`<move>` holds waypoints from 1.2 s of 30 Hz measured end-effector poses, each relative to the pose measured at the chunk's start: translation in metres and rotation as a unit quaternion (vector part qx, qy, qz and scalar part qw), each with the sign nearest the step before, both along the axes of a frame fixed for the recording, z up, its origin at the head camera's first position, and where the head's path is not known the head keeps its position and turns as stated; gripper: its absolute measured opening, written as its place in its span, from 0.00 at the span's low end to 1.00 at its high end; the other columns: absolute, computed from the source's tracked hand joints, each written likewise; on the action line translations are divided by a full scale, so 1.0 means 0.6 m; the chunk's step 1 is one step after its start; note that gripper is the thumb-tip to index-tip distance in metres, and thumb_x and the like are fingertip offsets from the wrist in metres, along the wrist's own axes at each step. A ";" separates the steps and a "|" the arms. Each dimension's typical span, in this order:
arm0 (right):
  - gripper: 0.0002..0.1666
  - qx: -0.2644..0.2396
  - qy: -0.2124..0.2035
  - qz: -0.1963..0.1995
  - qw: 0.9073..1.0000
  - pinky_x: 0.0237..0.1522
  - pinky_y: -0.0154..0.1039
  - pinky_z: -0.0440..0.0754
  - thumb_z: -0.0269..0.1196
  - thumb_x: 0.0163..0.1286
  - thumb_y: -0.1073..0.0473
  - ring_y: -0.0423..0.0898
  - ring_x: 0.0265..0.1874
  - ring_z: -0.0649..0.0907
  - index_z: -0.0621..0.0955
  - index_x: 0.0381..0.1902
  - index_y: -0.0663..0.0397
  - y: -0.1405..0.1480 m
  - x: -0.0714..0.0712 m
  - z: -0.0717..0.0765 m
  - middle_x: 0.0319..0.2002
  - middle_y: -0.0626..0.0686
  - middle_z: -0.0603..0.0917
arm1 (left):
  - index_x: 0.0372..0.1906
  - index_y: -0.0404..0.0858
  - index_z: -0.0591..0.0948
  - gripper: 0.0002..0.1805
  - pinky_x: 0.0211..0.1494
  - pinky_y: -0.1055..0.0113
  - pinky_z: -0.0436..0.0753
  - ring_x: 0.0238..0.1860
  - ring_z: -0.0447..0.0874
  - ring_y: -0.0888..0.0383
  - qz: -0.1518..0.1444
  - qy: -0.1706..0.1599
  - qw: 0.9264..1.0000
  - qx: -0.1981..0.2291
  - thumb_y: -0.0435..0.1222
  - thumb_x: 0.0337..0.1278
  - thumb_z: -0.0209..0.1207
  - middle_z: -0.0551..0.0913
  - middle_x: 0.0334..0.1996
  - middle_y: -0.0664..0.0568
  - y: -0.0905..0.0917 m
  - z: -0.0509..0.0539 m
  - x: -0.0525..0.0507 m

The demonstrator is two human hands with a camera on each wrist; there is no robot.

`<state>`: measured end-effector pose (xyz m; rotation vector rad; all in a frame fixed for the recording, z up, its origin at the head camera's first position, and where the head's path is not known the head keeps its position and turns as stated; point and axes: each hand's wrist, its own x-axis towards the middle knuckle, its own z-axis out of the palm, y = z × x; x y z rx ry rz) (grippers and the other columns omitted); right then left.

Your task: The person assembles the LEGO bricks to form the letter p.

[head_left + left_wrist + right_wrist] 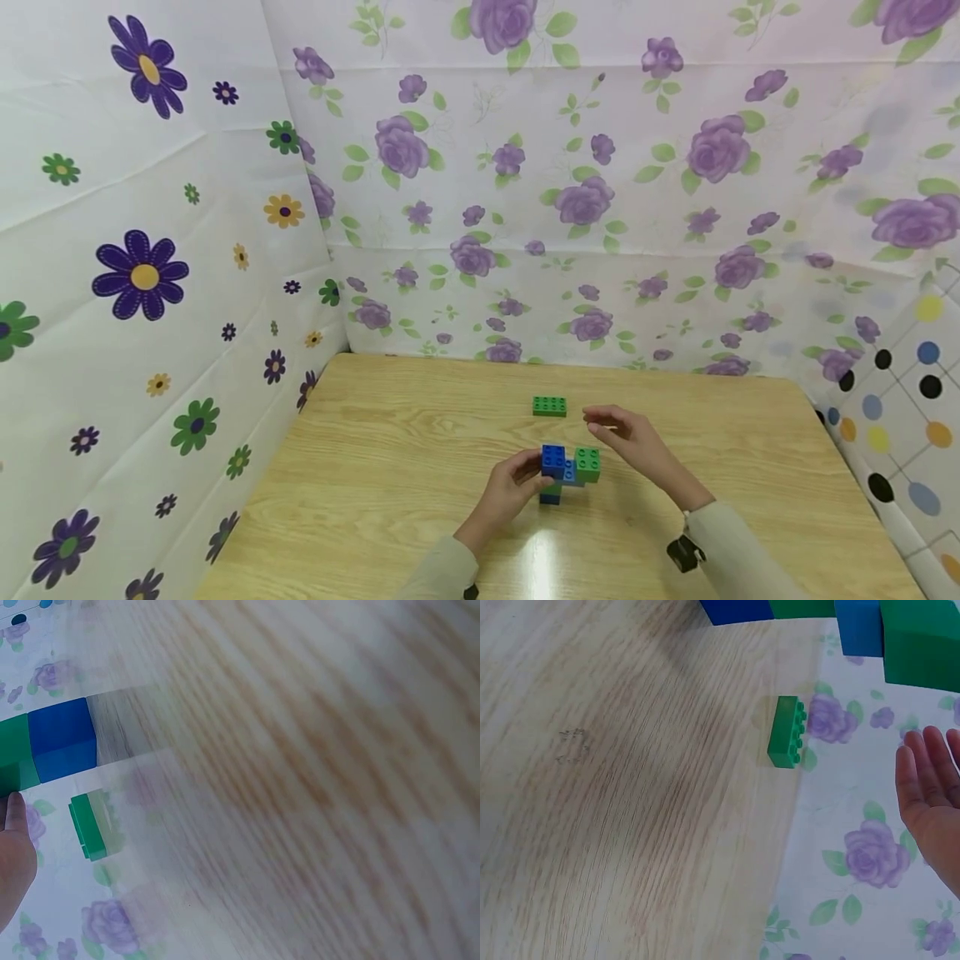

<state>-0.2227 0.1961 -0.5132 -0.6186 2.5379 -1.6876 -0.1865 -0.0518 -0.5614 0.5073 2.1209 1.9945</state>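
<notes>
Trainee: What is the position of the left hand?

Operator: In the head view I see the left hand (510, 487) partly curled, with thumb and fingers gripping the left side of the block assembly (567, 476). The assembly appears to stand upright on the table (390, 467). I list its visible parts from the bottom: base blue brick (550, 500), lower green brick (553, 490), light blue brick (574, 479), then upper blue brick (553, 461) and light green brick (587, 464) side by side, with a gap between them.

Trainee: And the right hand?

Operator: I read the right hand (630, 433) as relaxed, its fingers extended and holding nothing. It hangs to the right of the loose green brick (550, 407), apart from it and from the assembly.

Trainee: Which step is in hand?

Operator: I judge it to be assembly: the left hand steadies, the right is free. The loose brick, lying studs up behind the assembly, is not yet attached.

Trainee: What does the next move call for?

Operator: If that brick is to be added, I would keep the left grip firm, pinch the brick by its sides and align its studs before pressing. I would support the overhang, since downward force there could tip the assembly.
</notes>
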 end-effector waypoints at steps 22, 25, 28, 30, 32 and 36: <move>0.26 -0.042 -0.042 -0.050 0.997 0.61 0.56 0.74 0.60 0.71 0.63 0.62 0.61 0.72 0.71 0.65 0.63 -0.026 -0.108 -0.078 0.63 0.65 0.72 | 0.59 0.37 0.77 0.22 0.61 0.69 0.76 0.59 0.77 0.52 0.001 -0.007 1.000 0.008 0.34 0.59 0.64 0.80 0.55 0.47 0.001 -0.042 -0.019; 0.28 -0.040 -0.061 -0.046 0.996 0.61 0.57 0.74 0.59 0.71 0.64 0.63 0.63 0.70 0.69 0.67 0.62 -0.030 -0.120 -0.090 0.65 0.64 0.70 | 0.59 0.38 0.77 0.22 0.61 0.70 0.76 0.59 0.76 0.52 0.002 -0.011 1.000 0.011 0.35 0.59 0.63 0.79 0.56 0.47 0.001 -0.043 -0.019; 0.30 -0.041 -0.085 -0.039 0.995 0.61 0.57 0.74 0.59 0.71 0.64 0.64 0.65 0.67 0.67 0.69 0.61 -0.032 -0.129 -0.100 0.68 0.64 0.67 | 0.59 0.38 0.77 0.22 0.61 0.70 0.76 0.60 0.76 0.53 0.002 -0.013 1.000 0.013 0.35 0.59 0.63 0.79 0.56 0.47 0.002 -0.044 -0.019; 0.31 -0.043 -0.099 -0.034 0.994 0.61 0.58 0.73 0.59 0.71 0.64 0.65 0.66 0.66 0.65 0.70 0.61 -0.034 -0.134 -0.106 0.69 0.64 0.65 | 0.59 0.37 0.77 0.22 0.61 0.70 0.76 0.60 0.76 0.52 0.001 -0.014 1.000 0.015 0.34 0.59 0.63 0.79 0.56 0.47 0.001 -0.043 -0.019; 0.32 -0.046 -0.110 -0.032 0.992 0.61 0.59 0.73 0.59 0.71 0.64 0.65 0.67 0.64 0.64 0.71 0.61 -0.036 -0.138 -0.110 0.70 0.64 0.63 | 0.59 0.37 0.77 0.22 0.61 0.69 0.76 0.60 0.76 0.52 0.001 -0.013 1.000 0.016 0.35 0.59 0.63 0.79 0.56 0.47 0.001 -0.042 -0.018; 0.34 -0.041 -0.129 -0.035 0.990 0.61 0.58 0.73 0.59 0.71 0.64 0.64 0.67 0.64 0.62 0.72 0.60 -0.039 -0.145 -0.119 0.70 0.64 0.61 | 0.59 0.38 0.77 0.23 0.61 0.69 0.76 0.60 0.76 0.52 0.001 -0.014 1.000 0.016 0.36 0.59 0.63 0.79 0.56 0.47 0.002 -0.043 -0.019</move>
